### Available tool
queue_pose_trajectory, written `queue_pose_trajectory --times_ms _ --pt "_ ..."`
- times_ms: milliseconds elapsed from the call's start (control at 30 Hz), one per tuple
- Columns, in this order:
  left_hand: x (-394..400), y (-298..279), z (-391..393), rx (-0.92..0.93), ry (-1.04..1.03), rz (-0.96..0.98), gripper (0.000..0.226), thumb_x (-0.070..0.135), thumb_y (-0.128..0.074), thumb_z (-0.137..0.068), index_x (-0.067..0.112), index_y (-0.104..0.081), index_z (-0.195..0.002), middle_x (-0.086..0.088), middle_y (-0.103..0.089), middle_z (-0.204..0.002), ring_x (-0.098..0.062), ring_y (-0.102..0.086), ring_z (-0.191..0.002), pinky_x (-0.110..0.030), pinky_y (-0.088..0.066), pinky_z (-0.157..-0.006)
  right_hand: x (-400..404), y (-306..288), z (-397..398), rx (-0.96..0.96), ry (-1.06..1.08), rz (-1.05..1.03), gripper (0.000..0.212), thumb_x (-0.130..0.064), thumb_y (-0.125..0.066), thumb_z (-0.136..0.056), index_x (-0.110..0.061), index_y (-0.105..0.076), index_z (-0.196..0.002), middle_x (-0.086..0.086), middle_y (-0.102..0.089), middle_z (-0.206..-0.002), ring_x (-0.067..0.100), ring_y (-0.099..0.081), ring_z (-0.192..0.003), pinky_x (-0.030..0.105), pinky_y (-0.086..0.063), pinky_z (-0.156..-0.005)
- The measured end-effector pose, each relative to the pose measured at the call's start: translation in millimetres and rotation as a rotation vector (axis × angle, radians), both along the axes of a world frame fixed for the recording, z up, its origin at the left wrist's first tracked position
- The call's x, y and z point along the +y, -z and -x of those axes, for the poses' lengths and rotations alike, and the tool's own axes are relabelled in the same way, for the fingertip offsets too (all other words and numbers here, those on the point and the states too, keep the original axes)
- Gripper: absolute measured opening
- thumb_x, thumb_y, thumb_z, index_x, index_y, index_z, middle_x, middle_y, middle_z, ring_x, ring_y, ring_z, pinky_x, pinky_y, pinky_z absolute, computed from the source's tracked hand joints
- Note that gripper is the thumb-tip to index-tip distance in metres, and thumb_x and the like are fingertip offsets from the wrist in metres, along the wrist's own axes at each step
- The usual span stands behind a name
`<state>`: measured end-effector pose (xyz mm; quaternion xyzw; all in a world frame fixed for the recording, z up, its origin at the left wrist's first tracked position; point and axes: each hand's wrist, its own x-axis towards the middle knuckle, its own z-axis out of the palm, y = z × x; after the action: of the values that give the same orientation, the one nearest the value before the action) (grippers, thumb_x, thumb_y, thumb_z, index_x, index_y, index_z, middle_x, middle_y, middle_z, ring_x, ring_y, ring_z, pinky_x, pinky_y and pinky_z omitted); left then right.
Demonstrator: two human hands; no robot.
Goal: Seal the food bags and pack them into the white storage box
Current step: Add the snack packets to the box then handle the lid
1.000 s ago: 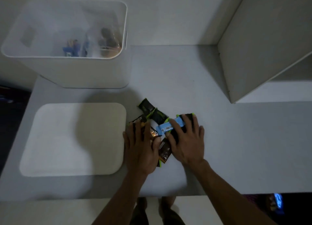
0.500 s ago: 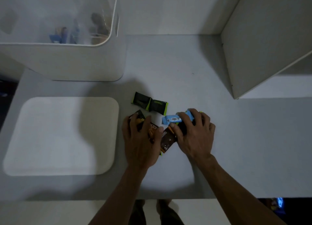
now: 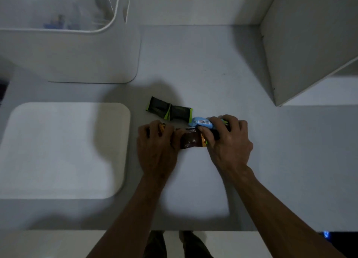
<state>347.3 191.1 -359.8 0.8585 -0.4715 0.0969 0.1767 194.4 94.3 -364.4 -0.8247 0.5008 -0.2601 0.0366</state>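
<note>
A brown food bag (image 3: 190, 141) lies flat on the table between my hands. My left hand (image 3: 157, 147) is closed over its left end. My right hand (image 3: 226, 141) grips its right end together with a blue clip (image 3: 201, 122) bearing a barcode. A black-and-green food bag (image 3: 168, 111), folded over, lies just beyond them, untouched. The white storage box (image 3: 87, 52) stands at the far left with several blurred items inside.
The box's flat white lid (image 3: 64, 149) lies on the table left of my hands. A white cabinet panel (image 3: 302, 44) rises at the right. The table's near edge runs below my forearms.
The view has shifted down and closer. My hands have turned the brown bag level and curled tighter on its ends; the black-and-green bag now lies apart from the pile.
</note>
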Motion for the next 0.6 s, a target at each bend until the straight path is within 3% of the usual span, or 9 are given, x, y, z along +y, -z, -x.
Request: queue_pose_trajectory --times_ms 100,333,600 --pt "-1.9 -3.7 -3.7 0.031 -0.024 0.058 0.028 0.040 -0.056 -0.094 0.017 -0.064 -0.079 -0.008 -0.058 -0.091 -0.032 -0.051 -0.084 -0.032 -0.039 -0.047 0.2 -2.9 1.5 -0.060 0.013 -0.056 0.034 -0.054 -0.063 -0.091 -0.027 -0.072 -0.110 0.003 -0.065 -0.107 0.024 -0.057 -0.090 0.032 -0.048 -0.049" --pt "-1.0 -14.0 -14.5 0.259 -0.050 0.196 0.027 0.033 -0.063 -0.090 0.014 -0.065 -0.072 -0.011 -0.054 -0.079 -0.033 -0.053 -0.067 -0.040 -0.042 -0.052 9.2 -21.3 5.3 -0.197 0.090 -0.228 0.034 -0.047 -0.072 -0.086 -0.028 -0.073 -0.113 0.000 -0.067 -0.103 0.021 -0.059 -0.088 0.028 -0.045 -0.056" --pt "1.6 -90.0 -26.7 0.340 -0.142 0.294 0.056 0.061 -0.042 -0.092 0.016 -0.061 -0.066 -0.003 -0.051 -0.075 -0.028 -0.056 -0.066 -0.036 -0.044 -0.048 0.1 -91.3 -8.4 -0.291 0.106 -0.254 0.031 -0.043 -0.076 -0.082 -0.028 -0.075 -0.109 -0.001 -0.067 -0.100 0.023 -0.062 -0.089 0.031 -0.048 -0.059"
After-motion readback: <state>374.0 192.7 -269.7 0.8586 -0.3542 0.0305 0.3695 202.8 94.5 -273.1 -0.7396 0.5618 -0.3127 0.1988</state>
